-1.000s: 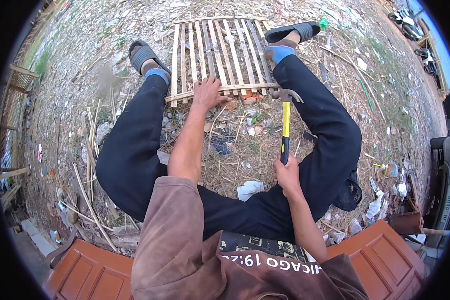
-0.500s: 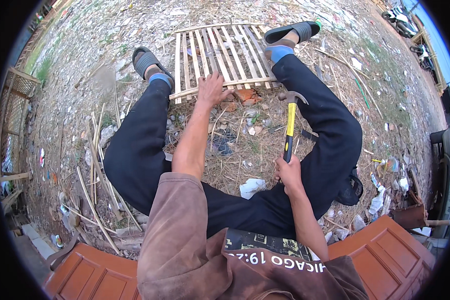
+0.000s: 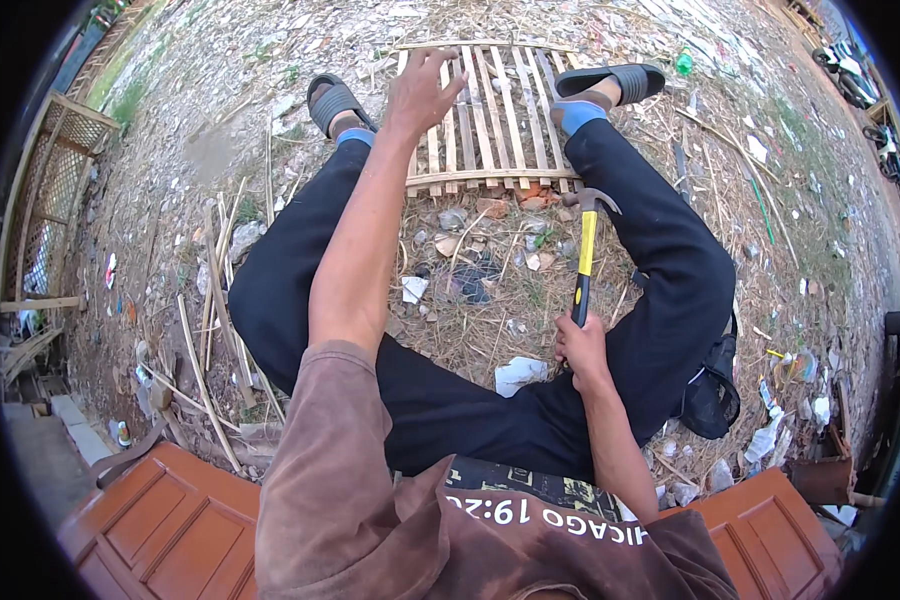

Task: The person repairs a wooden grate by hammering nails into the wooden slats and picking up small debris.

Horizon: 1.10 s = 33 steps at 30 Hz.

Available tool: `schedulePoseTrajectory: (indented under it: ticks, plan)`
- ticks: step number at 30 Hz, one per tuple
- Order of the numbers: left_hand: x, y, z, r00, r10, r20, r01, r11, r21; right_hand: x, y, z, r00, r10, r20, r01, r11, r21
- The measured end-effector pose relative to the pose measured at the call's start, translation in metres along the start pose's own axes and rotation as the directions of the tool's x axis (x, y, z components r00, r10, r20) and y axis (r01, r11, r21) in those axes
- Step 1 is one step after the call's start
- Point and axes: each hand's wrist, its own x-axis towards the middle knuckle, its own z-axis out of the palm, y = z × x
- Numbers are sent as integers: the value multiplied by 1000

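- Slatted wooden panel (image 3: 492,177) lay flat on the littered ground (image 3: 450,345), out between the person's feet, with some reddish brick bits (image 3: 535,194) right at its near edge.
- Couldn't see all of it tbh: the left hand (image 3: 422,98) and wrist blocked several slats on the left side plus a bit of the far rail. The far right corner was tough to read too, tucked in close by the right sandal (image 3: 632,82).
- Left grip was loose, fingers spread apart, nothing in it that I could spot. It was up over the panel's left part near the far rail, and I can't tell if the fingertips touched wood.
- Right hand (image 3: 582,350) was a different story: grip clamped around the black lower handle of a hammer (image 3: 587,242), butt end hidden by the fist.
- Slats ran away from the person, rails crossed left to right, slat ends poking past the near rail. Which way the whole panel was longer, couldn't say with that fisheye.
- Hammer pointed away too, head up by the panel's near right corner, claw to the right.
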Motion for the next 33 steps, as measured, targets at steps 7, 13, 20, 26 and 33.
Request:
schedulePoseTrajectory:
  ticks: [7,13,20,26,33]
  plan:
    - [79,9,-213,950,-267,165,225,946,234,6,-9,5,991,92,98,-95,995,23]
    - [-86,-57,-296,919,-377,117,338,905,259,15,-5,-15,997,34,73,-47,982,185]
    - [-392,-97,-291,520,-834,185,709,542,452,15,-6,-27,990,11,138,-49,961,273]
    - [-480,-62,-260,712,-690,-132,632,547,549,11,-10,-23,994,-6,112,-13,985,174]
    - [-417,-104,-250,782,-583,-222,584,560,587,18,-8,-22,996,31,80,-41,990,132]
